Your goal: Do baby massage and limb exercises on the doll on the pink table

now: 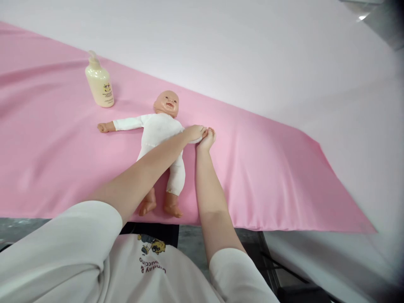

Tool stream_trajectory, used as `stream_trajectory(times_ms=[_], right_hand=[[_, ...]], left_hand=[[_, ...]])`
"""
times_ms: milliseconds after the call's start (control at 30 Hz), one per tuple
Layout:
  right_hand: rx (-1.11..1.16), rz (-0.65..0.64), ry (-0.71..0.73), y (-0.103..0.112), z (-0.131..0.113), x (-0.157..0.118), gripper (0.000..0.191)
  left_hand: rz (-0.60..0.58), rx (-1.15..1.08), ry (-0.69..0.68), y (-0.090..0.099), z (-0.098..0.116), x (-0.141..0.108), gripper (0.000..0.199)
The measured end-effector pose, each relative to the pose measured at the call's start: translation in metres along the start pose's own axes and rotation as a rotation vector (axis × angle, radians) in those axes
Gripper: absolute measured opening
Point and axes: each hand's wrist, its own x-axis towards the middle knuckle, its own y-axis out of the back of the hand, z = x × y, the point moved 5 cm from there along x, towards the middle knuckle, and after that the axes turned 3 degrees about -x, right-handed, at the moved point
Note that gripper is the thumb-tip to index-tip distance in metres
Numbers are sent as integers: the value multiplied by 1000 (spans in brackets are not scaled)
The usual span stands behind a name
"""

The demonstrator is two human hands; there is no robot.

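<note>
White, short-sleeved fabric of a shirt (164, 282) with a small cartoon print and dark red lettering lies closest, below both hands. Past it, bare forearms reach over a smooth, creased pink cloth (268, 185) that covers the worktop. The bald, tan plastic baby doll with a white soft-fabric body (159, 129) lies face up on the cloth, its feet on the near side of the hands, its torso beside the right hand, partly under that forearm. The right hand (195, 133) is nearly closed, palm down, fingers bent over the end of the doll's outstretched arm. Touching it, the left hand (206, 140) is half curled, fingers upward at the doll's small hand; how firmly it grips, I cannot tell. Beyond the right hand and to its left is the doll's head; farther out that way, well apart, stands a pale yellow plastic pump bottle (100, 84). Farthest, past the cloth, is a plain white surface (227, 50).
</note>
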Motion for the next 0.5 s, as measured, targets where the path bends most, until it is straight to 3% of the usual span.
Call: stream_trajectory(times_ms=[67,167,300,400,500], right_hand=[[67,105,-39,10,7,4,25],[190,293,-101,8,17,11,21],[296,458,-160,10,27,14,17],[238,494,-177,16,29,15,11],[200,487,-191,22,29,16,8]], left_hand=[[-63,34,36,-2,1,-3,54],[-158,108,45,-6,7,-7,56],[-201,231,70,-4,16,-16,57],[-213,329,40,5,19,-30,44],[-175,330,-64,26,17,-49,44]])
